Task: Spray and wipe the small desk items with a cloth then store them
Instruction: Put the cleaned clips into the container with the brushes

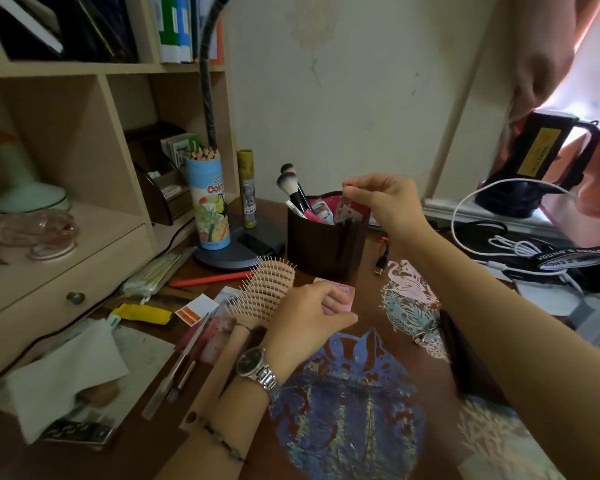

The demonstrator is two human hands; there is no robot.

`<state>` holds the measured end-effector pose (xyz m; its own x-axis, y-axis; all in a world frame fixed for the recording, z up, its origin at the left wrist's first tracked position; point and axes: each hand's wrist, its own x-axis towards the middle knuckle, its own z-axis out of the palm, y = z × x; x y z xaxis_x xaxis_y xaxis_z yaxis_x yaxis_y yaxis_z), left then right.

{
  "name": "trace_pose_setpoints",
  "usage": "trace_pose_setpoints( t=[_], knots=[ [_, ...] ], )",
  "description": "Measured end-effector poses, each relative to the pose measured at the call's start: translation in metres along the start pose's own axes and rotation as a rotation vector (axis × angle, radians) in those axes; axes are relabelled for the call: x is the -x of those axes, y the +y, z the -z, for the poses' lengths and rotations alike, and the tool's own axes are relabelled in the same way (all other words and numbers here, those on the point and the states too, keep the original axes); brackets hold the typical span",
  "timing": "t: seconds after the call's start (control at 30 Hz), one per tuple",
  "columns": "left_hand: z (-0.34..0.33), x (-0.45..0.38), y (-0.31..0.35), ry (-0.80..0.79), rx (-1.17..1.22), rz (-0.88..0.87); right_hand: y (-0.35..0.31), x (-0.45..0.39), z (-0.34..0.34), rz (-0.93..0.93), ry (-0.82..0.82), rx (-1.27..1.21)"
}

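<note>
A small flat reddish packet [349,211] is pinched at its top edge between thumb and fingertips of the right hand [383,202], which is held directly above the open mouth of the dark brown round fabric organiser [321,251] at the back of the counter [371,306]. The packet hangs upright, its long axis near vertical, with its lower end already inside the rim, among the black-handled makeup brushes [291,188] and pink items kept there. Storing appears to be the step in hand: the coming move is judged to be a short straight drop, since the pocket lies just below the held packet and no sideways travel seems needed. Whether the packet touches the inner wall cannot be told.

The left hand [309,317] is seen nearer the body, its fingers curled over the handle end of a pale pink vented plastic hairbrush [264,292]. The hairbrush lies on the counter with its bristles up and its long axis running away from the hand toward the back and left. A pink glossy card [340,292] lies just beside that hand, partly under the fingers. The hairbrush is nearer the left hand than the right, so it is judged the likely next item. No spray bottle can be made out; a crumpled white cloth or paper [66,372] lies at the left of the counter, well apart from both hands.
</note>
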<state>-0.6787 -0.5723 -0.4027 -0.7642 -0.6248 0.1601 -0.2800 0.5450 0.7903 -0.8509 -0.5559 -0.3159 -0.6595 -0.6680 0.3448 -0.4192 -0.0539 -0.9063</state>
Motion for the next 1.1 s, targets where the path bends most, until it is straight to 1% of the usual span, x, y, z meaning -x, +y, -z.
trace_pose_setpoints(
  t=[0.2,0.43,1.1],
  knots=[
    [-0.002,0.0,0.0,-0.011,0.024,-0.015,0.011,0.0,-0.011,-0.054,-0.026,0.026],
    [-0.003,0.0,-0.001,-0.004,0.04,-0.021,0.025,0.003,-0.01,-0.028,-0.05,0.048],
    [-0.001,0.002,0.001,-0.005,0.027,-0.017,0.028,0.001,-0.016,-0.082,-0.11,0.115]
  ],
)
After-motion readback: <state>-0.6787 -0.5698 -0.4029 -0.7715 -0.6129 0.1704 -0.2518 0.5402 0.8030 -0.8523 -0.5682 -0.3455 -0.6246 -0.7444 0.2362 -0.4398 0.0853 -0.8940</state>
